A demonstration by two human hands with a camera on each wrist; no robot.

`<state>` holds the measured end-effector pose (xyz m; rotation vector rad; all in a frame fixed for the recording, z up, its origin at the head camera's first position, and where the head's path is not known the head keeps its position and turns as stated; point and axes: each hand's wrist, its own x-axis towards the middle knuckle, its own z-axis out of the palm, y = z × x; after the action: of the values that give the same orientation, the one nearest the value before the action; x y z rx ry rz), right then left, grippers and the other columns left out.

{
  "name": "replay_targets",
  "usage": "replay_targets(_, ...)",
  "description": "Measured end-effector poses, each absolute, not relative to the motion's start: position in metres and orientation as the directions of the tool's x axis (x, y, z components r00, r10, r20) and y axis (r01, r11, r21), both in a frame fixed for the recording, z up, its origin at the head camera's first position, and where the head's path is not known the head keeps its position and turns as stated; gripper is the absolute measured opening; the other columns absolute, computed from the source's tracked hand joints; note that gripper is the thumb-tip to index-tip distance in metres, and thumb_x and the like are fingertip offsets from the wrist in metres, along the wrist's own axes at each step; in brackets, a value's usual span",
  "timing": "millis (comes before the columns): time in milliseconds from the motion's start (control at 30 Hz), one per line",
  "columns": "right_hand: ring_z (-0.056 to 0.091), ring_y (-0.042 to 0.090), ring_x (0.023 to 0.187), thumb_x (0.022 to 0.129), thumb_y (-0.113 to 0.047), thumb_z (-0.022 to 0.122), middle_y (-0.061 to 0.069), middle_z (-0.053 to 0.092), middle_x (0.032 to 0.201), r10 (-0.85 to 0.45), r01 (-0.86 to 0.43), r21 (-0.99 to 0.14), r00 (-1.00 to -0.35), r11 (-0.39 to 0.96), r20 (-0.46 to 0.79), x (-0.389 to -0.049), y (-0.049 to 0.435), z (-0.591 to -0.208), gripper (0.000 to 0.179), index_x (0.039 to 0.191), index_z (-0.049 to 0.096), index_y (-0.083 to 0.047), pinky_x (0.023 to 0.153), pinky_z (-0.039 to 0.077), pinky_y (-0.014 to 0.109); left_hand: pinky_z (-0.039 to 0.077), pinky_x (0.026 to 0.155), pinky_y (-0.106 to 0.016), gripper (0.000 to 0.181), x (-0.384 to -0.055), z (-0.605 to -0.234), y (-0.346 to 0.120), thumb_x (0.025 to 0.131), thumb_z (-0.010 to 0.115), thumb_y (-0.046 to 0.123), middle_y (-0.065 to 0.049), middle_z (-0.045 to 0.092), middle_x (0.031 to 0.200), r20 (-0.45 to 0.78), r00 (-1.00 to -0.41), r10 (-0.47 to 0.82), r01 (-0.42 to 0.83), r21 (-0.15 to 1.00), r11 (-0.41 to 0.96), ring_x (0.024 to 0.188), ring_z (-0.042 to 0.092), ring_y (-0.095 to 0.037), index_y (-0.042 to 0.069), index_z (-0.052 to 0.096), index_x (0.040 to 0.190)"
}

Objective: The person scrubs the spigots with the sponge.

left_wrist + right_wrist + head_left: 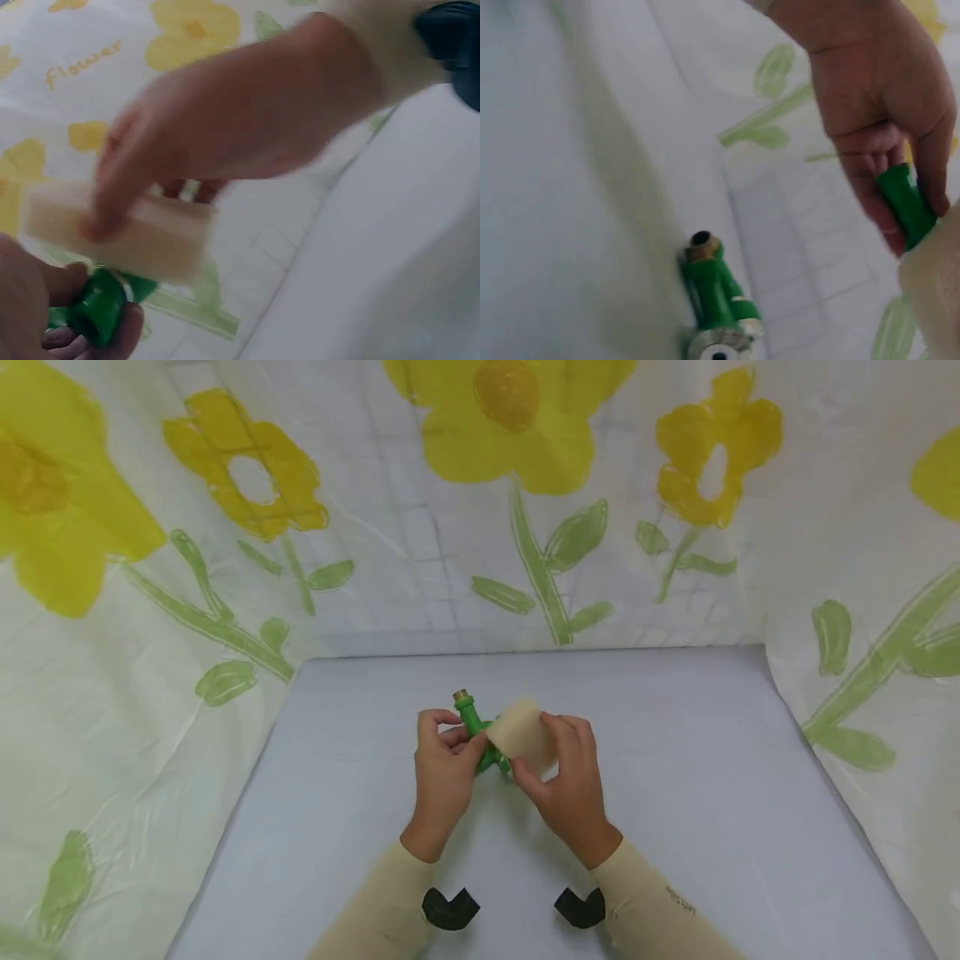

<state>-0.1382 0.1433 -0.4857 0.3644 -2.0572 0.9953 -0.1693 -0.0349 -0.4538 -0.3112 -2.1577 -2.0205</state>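
My left hand (444, 768) pinches a short green tube (907, 204) between thumb and fingers; its open end shows in the left wrist view. My right hand (572, 781) holds a bent cream sheet (522, 728) by its edges, thumb on one face. The sheet overlaps the tube in the left wrist view and largely hides it from the head view. Just beyond the left fingers is a green pipe fitting (469, 717) with a brass threaded end. In the right wrist view, that fitting (711, 289) lies on the table, with a silver-coloured round end towards the camera.
The hands work over a pale table (360, 827), near its middle. White sheeting (420, 560) painted with yellow flowers stands along the back and both sides. A dark band (450, 910) shows beside the left sleeve and another (581, 908) beside the right sleeve.
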Motion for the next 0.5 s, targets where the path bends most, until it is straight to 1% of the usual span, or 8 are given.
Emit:
replay_targets(100,0.057,0.042,0.112,0.085,-0.012,0.083,0.024,0.058,0.123,0.093,-0.596,-0.49,-0.572,0.636,0.815,-0.143,0.142,-0.475,0.062,0.141,0.063,0.004,0.081,0.055,0.057,0.061,0.071,-0.028,0.026,-0.169,-0.461,-0.032,0.099,0.078,-0.003,-0.008,0.079,0.104,0.347,-0.932,0.102,0.358,0.925,0.128,0.084,0.076,-0.02,0.007,0.066,0.12)
replay_targets(167,0.056,0.043,0.112,0.085,-0.013,0.083,0.024,0.058,0.123,0.094,-0.59,-0.484,-0.568,0.646,0.818,-0.143,0.141,-0.475,0.061,0.14,0.063,0.005,0.081,0.054,0.057,0.06,0.071,-0.027,0.023,-0.17,-0.462,-0.032,0.1,0.077,-0.004,-0.007,0.078,0.106,0.36,-0.927,0.103,0.371,0.921,0.118,0.086,0.074,-0.021,0.009,0.075,0.119)
replay_targets(200,0.056,0.042,0.112,0.084,-0.012,0.083,0.024,0.058,0.123,0.092,-0.578,-0.489,-0.58,0.654,0.809,-0.142,0.141,-0.477,0.061,0.139,0.063,0.005,0.081,0.054,0.056,0.06,0.072,-0.026,0.022,-0.171,-0.461,-0.033,0.1,0.077,-0.002,-0.006,0.077,0.108,0.351,-0.932,0.088,0.359,0.928,0.101,0.089,0.073,-0.022,0.01,0.077,0.119)
replay_targets(300,0.056,0.039,0.112,0.083,-0.013,0.085,0.023,0.057,0.122,0.076,-0.528,-0.505,-0.636,0.683,0.768,-0.137,0.141,-0.488,0.062,0.136,0.061,0.007,0.083,0.057,0.055,0.055,0.068,-0.022,0.019,-0.175,-0.456,-0.038,0.102,0.079,0.006,-0.005,0.075,0.106,0.252,-0.967,0.039,0.254,0.967,0.034,0.088,0.068,-0.02,0.012,0.08,0.12)
replay_targets(367,0.056,0.039,0.113,0.083,-0.011,0.086,0.023,0.057,0.123,0.075,-0.516,-0.521,-0.658,0.68,0.749,-0.136,0.142,-0.492,0.063,0.136,0.059,0.008,0.083,0.058,0.056,0.052,0.066,-0.022,0.02,-0.176,-0.453,-0.041,0.105,0.075,0.008,-0.007,0.072,0.104,0.166,-0.984,0.058,0.164,0.986,-0.039,0.085,0.063,-0.018,0.01,0.079,0.124)
replay_targets(433,0.056,0.04,0.114,0.083,-0.01,0.086,0.024,0.056,0.124,0.083,-0.532,-0.535,-0.654,0.656,0.752,-0.137,0.145,-0.49,0.064,0.138,0.057,0.007,0.083,0.058,0.058,0.057,0.071,-0.024,0.028,-0.177,-0.453,-0.044,0.106,0.065,0.001,-0.013,0.072,0.105,0.112,-0.985,0.129,0.096,0.987,-0.126,0.085,0.066,-0.018,0.006,0.076,0.132)
replay_targets(500,0.055,0.041,0.115,0.082,-0.007,0.084,0.024,0.056,0.125,0.098,-0.564,-0.544,-0.633,0.622,0.768,-0.141,0.148,-0.484,0.065,0.14,0.057,0.005,0.084,0.056,0.059,0.062,0.08,-0.031,0.037,-0.177,-0.453,-0.045,0.105,0.059,-0.006,-0.018,0.072,0.107,0.105,-0.971,0.213,0.064,0.98,-0.191,0.089,0.071,-0.022,0.001,0.07,0.139)
